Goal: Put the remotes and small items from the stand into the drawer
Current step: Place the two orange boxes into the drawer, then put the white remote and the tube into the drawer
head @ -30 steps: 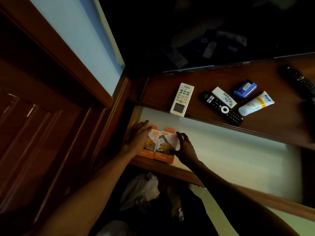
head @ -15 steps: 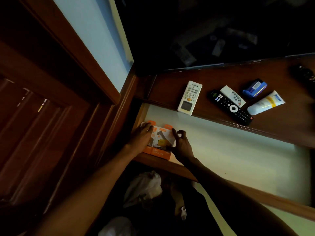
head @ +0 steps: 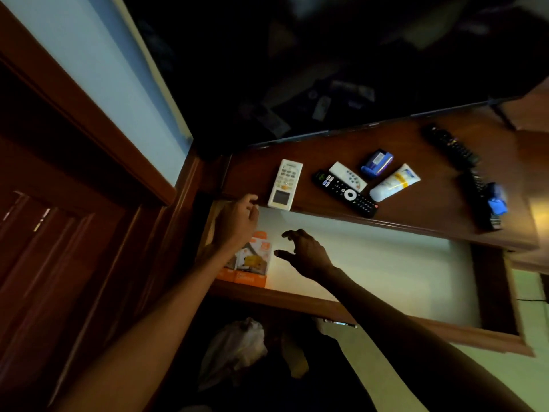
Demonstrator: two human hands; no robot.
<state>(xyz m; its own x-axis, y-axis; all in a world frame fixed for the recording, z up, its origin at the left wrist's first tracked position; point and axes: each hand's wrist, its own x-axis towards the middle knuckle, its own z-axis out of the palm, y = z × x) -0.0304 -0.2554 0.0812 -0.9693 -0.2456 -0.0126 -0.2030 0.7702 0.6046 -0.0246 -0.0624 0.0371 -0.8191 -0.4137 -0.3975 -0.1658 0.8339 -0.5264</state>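
Lying in the near left corner of the open drawer [head: 386, 263] are two orange-and-white boxes [head: 252, 263], side by side and flat on the pale drawer floor. The left hand [head: 237, 224] hangs over the drawer's left end, above the boxes, with its fingers loosely curled and nothing held; its fingertips come close to the stand's front edge. The right hand [head: 306, 251] hovers over the drawer floor just right of the boxes, fingers spread and bent like a claw, empty and not touching them. The two hands are apart, with the boxes partly showing between the forearms.

Above the drawer, on the dark wooden stand [head: 416, 203], the other things lie in a row. Nearest the drawer's left end is a white remote [head: 285, 184] with a small screen, its lower end at the stand's edge. To its right lies a black remote [head: 346, 194], set slantwise, with a small white remote [head: 347, 176] touching it behind. Farther right are a white tube [head: 395, 182] with a yellow band and a blue box [head: 377, 162] just behind the tube. Well beyond, toward the drawer's right end, lie two more dark remotes [head: 451, 147], and a small blue object [head: 496, 200] rests on the nearer one. A white plastic bag [head: 234, 349] lies below the drawer front.
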